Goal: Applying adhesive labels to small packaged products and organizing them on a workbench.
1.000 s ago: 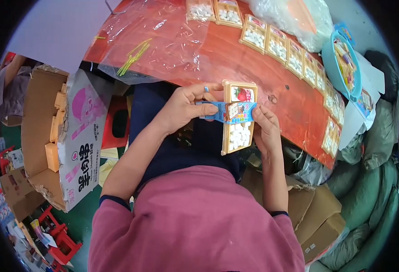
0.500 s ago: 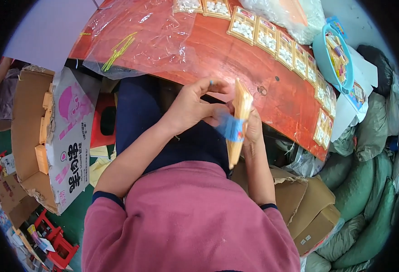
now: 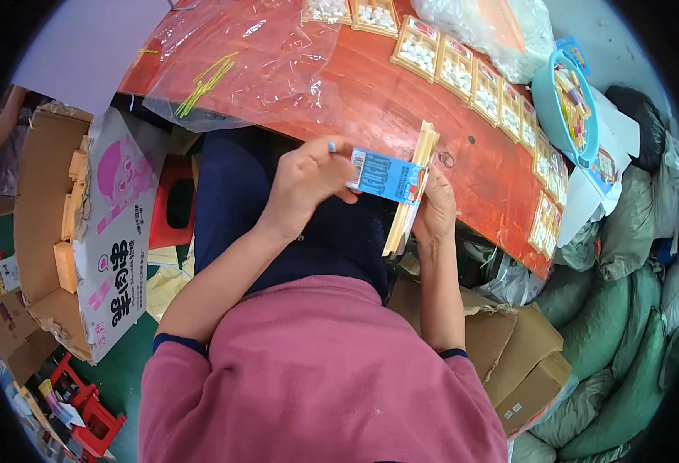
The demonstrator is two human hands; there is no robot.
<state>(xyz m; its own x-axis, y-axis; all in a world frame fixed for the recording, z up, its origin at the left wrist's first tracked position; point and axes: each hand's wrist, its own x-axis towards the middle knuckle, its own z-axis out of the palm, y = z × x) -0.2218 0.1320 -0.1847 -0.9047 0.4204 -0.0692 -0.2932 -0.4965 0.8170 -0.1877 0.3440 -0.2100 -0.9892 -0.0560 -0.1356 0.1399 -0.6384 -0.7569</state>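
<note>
Over my lap, my right hand grips a thin stack of pale yellow plastic trays, tilted on edge. A blue printed card strip runs from the trays toward my left hand. My left fingers pinch the strip's free end; its thumb is slightly blurred. Something small and blue sits on a left fingertip. How the strip is fixed on the far side of the trays is hidden.
Yellow trays of white pieces line the red table. A blue basket holds small packets. Yellow ties lie on clear plastic film. An open carton stands left; brown cardboard and green sacks lie right.
The trays have turned in my right hand. The blue strip, earlier blurred and close against them, now extends out flat to the left, and my left hand has shifted slightly left and down.
</note>
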